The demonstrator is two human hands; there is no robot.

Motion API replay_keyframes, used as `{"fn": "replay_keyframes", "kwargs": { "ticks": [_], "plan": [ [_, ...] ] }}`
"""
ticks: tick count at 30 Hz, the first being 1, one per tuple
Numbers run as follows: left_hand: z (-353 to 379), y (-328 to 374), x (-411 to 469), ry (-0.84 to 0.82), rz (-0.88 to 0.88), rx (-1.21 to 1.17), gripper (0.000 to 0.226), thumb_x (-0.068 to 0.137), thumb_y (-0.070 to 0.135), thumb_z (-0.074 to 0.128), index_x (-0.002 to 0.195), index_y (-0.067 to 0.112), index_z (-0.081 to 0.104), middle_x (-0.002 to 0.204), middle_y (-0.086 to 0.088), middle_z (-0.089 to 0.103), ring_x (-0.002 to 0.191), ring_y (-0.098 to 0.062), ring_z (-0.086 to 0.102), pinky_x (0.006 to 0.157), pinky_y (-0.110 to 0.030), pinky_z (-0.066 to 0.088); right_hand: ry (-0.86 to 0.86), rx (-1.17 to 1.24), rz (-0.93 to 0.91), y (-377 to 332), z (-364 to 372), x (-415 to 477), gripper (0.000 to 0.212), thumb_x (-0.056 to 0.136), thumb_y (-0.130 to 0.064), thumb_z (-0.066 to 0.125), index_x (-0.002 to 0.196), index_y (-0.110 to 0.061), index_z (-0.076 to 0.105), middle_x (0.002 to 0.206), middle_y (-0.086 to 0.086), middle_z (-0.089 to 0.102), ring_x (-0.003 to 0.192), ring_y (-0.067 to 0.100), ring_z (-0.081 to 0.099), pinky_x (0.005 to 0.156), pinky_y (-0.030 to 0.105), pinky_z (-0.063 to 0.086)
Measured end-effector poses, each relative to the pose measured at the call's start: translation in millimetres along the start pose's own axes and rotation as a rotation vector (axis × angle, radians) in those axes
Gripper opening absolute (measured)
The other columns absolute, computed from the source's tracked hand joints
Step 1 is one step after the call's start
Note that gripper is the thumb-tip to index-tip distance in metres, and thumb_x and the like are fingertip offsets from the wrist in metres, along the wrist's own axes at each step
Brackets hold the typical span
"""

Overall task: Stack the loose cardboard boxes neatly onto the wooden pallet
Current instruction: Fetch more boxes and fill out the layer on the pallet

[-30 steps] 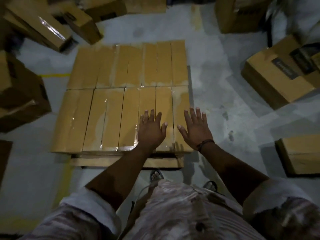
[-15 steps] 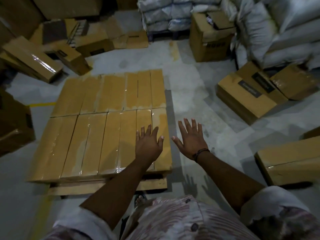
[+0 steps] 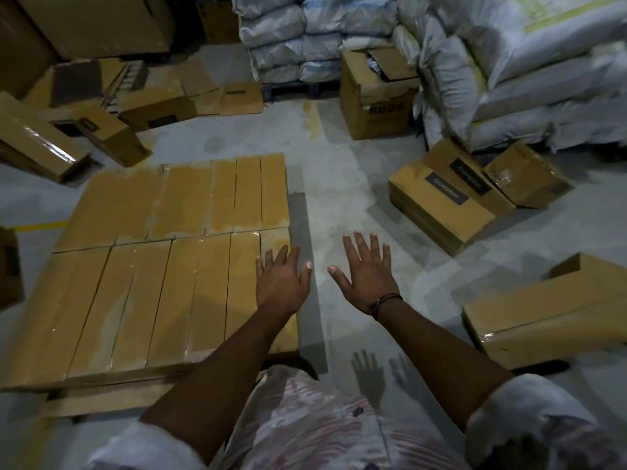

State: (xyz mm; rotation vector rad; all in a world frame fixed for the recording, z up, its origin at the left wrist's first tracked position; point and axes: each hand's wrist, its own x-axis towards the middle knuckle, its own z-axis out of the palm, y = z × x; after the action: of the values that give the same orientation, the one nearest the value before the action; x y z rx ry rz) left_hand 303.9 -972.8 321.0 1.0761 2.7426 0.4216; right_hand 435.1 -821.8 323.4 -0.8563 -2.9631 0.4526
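A flat layer of long brown cardboard boxes (image 3: 146, 283) covers the wooden pallet (image 3: 101, 400), whose front plank shows at lower left. My left hand (image 3: 280, 283) hovers open, palm down, over the layer's right front corner. My right hand (image 3: 368, 276), with a dark wristband, is open with fingers spread above bare floor just right of the pallet. Neither hand holds anything. Loose boxes lie on the floor: one long box (image 3: 549, 317) at near right and a labelled pair (image 3: 441, 201) farther right.
More loose boxes (image 3: 44, 144) are scattered at far left and back. A tall open carton (image 3: 376, 96) stands at the back beside stacked white sacks (image 3: 509, 69). Grey concrete floor (image 3: 339, 184) with a yellow line runs between pallet and boxes.
Both hands have lifted off the stacked boxes and shifted right; the right hand is now over the floor. My view has tilted up and turned right, showing more of the room.
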Motion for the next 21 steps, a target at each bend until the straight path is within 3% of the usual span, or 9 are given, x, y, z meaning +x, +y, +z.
{"fn": "replay_keyframes", "kwargs": {
  "ticks": [6,10,21],
  "plan": [
    [-3,2,36,-0.003,-0.027,0.013,0.071,0.098,0.06,0.019,0.155,0.024,0.041,0.16,-0.008,0.041,0.151,-0.036,0.028,0.125,-0.055,0.011,-0.017,0.038,0.003,9,-3,43,0.079,0.1,-0.068,0.02,0.163,-0.022,0.005,0.17,0.008,0.001,0.155,0.035,-0.012,0.123,0.058,-0.006],
    [5,-4,81,-0.017,-0.077,-0.024,0.072,0.097,0.062,0.019,0.154,0.024,0.041,0.16,-0.007,0.041,0.152,-0.036,0.027,0.125,-0.055,0.011,-0.041,0.04,-0.023,19,0,85,0.084,0.095,-0.072,0.01,0.163,-0.022,0.004,0.17,0.008,0.001,0.155,0.035,-0.01,0.123,0.058,-0.005],
    [27,-9,278,-0.054,-0.092,-0.054,0.069,0.098,0.059,0.021,0.151,0.023,0.046,0.154,-0.006,0.049,0.145,-0.035,0.038,0.122,-0.056,0.018,-0.143,-0.023,-0.076,60,-8,282,0.078,0.102,-0.066,0.026,0.163,-0.024,0.002,0.17,0.006,0.001,0.155,0.034,-0.01,0.123,0.055,-0.005]
  ]
}}
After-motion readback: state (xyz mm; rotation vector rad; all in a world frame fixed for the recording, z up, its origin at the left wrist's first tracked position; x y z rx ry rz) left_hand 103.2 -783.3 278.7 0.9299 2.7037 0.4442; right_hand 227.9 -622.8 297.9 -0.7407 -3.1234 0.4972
